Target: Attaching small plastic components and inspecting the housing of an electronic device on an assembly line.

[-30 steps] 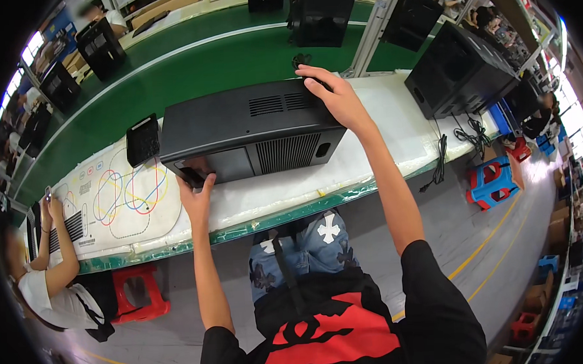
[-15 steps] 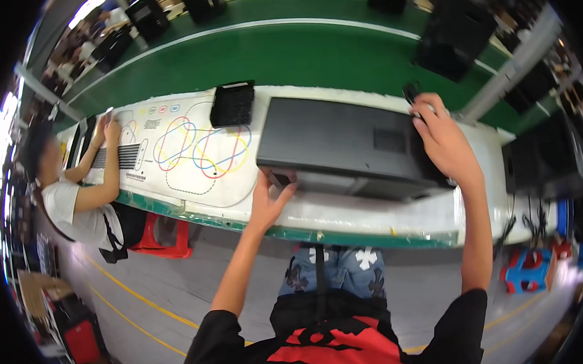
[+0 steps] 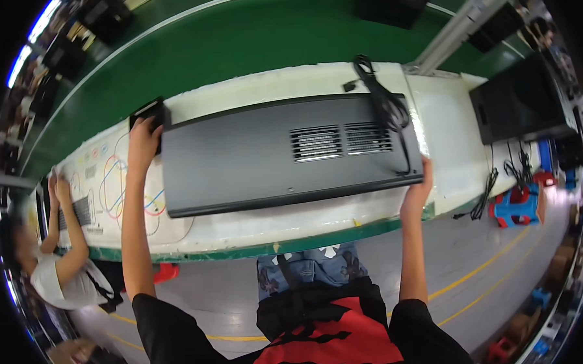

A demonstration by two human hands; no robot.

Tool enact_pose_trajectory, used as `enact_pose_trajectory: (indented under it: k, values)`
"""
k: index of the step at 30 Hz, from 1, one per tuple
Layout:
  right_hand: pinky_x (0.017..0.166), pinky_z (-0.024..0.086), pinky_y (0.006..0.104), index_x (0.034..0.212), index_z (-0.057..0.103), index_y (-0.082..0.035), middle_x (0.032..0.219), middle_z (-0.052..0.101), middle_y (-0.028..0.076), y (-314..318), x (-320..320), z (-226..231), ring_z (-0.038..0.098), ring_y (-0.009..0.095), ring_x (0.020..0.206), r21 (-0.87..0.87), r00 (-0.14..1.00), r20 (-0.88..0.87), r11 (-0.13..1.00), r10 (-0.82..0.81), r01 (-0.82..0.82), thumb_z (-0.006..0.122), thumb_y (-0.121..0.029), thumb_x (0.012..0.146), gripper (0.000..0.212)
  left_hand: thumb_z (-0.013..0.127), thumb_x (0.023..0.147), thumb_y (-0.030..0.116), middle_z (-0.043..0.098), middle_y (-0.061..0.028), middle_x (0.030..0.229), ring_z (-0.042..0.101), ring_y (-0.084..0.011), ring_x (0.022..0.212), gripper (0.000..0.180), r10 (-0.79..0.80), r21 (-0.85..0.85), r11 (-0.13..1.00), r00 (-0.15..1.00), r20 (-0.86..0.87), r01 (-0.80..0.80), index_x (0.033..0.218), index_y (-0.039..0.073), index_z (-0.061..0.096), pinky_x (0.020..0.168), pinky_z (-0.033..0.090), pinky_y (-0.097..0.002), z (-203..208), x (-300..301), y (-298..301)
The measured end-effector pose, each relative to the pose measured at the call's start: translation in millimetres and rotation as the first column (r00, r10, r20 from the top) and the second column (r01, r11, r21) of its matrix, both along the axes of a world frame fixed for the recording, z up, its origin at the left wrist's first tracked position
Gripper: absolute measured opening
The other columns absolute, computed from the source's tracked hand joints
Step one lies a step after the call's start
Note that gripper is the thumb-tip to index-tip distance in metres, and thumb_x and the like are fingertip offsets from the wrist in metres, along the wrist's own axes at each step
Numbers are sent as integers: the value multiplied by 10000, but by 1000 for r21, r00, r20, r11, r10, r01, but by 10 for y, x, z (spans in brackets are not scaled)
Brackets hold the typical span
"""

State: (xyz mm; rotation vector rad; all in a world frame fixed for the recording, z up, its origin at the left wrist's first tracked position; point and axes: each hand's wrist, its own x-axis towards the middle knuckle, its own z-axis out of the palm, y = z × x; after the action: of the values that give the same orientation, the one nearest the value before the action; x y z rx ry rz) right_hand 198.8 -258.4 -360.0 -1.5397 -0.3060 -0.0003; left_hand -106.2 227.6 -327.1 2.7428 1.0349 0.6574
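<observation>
A long dark grey box-shaped appliance (image 3: 238,155) lies across the workbench in front of me, a face with two slotted vents (image 3: 316,144) upward. A black power cord (image 3: 385,103) is bundled at its far right and trails over that face. My right hand (image 3: 419,188) grips the near right corner, its fingers partly hidden at the end. Past the left end, my left hand (image 3: 145,143) has its fingers curled on a small black tray (image 3: 161,116). That tray stands by the appliance's far left corner, partly covered by the hand.
A white workbench (image 3: 277,225) with a green front edge runs left to right. To the left, a co-worker (image 3: 68,276) sits at it. A large black box-shaped unit (image 3: 522,103) with hanging cords (image 3: 487,196) stands right, above a blue and red stool (image 3: 517,206).
The appliance has been turned over, bringing its vents and cord into view. My left hand has left its near edge for the black tray; my right hand has come down to the near right corner.
</observation>
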Motion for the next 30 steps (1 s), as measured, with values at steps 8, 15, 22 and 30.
enact_pose_trajectory:
  k: [8, 15, 22, 30]
  values:
    - [846, 423, 262, 1049, 526, -16, 960, 596, 61, -407, -168, 115, 557, 123, 901, -173, 999, 40, 985, -16, 23, 518, -52, 931, 124, 704, 777, 49, 681, -217, 813, 670, -296, 687, 187, 7, -144, 990, 1000, 30, -2, 905, -83, 669, 659, 511, -337, 96, 155, 71]
    - [844, 424, 265, 1039, 530, -16, 930, 601, 57, -474, -110, 171, 565, 127, 895, -146, 999, 45, 989, 29, -22, 521, -37, 921, 120, 729, 764, 84, 698, -173, 806, 683, -236, 713, 212, 95, -187, 979, 991, 91, -77, 914, -59, 682, 689, 515, -309, 128, 130, 128]
    - [855, 434, 248, 1062, 520, -7, 927, 583, 60, -578, -159, 165, 578, 133, 898, -168, 998, 36, 985, 47, -40, 506, -5, 928, 134, 682, 792, 26, 694, -196, 822, 692, -236, 744, 188, 45, -159, 987, 995, 94, -30, 965, -48, 686, 698, 512, -303, 174, 113, 117]
    - [837, 434, 257, 1041, 529, -7, 908, 598, 59, -642, -212, 245, 566, 125, 870, -172, 996, 40, 982, 80, -72, 526, -30, 922, 122, 733, 758, 77, 689, -195, 798, 689, -272, 728, 210, 43, -138, 990, 996, 79, -32, 921, -48, 691, 679, 515, -317, 209, 92, 93]
